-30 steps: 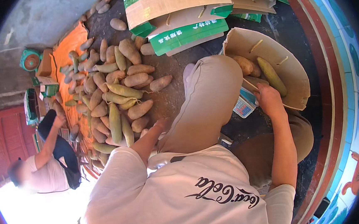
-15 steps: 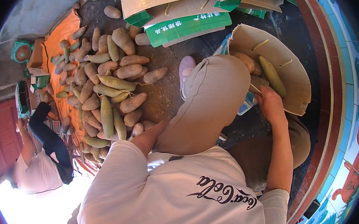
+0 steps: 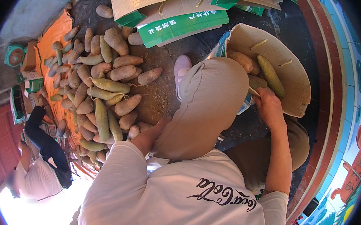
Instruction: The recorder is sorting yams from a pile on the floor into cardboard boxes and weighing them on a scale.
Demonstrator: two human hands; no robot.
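Left grip (image 3: pixel 160 126) reaches down beside the bent knee toward the pile of sweet potatoes (image 3: pixel 99 93) on the dirt floor (image 3: pixel 162 93); its fingers are tucked behind the leg, so how far it is open cannot be told. Farther left, another person (image 3: pixel 37 164) crouches by the orange tarp (image 3: pixel 54 37) (seen only from above). Flattened green-and-brown cartons (image 3: pixel 177 12) lie beyond the pile. Right grip (image 3: pixel 268 106) is closed on the near rim of an open cardboard box (image 3: pixel 291 75), which holds several sweet potatoes, one long greenish tuber (image 3: pixel 271 75) among them.
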